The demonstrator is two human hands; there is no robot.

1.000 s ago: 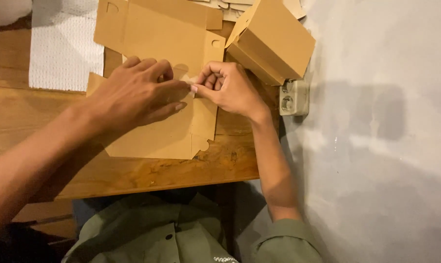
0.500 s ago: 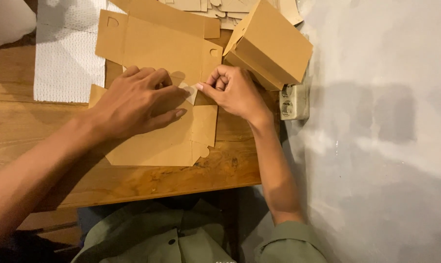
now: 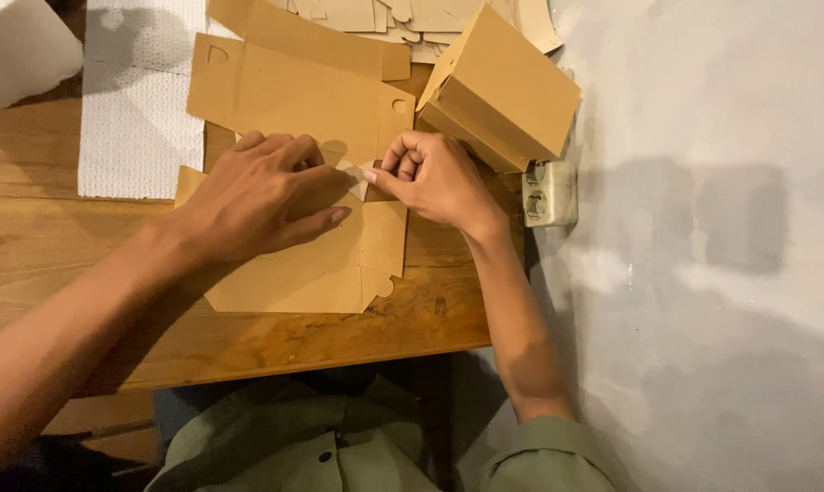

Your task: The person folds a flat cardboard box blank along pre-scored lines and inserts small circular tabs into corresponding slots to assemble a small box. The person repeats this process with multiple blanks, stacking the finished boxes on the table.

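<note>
left hand [image 3: 266,196] flat on brown cardboard blank [image 3: 321,264]; right hand [image 3: 435,178] pinches its flap (grip together).

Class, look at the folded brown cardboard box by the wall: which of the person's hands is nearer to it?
Right. The right hand sits just beside the folded box, at its lower left corner. The left hand lies farther off, flat on the cardboard sheet.
</note>
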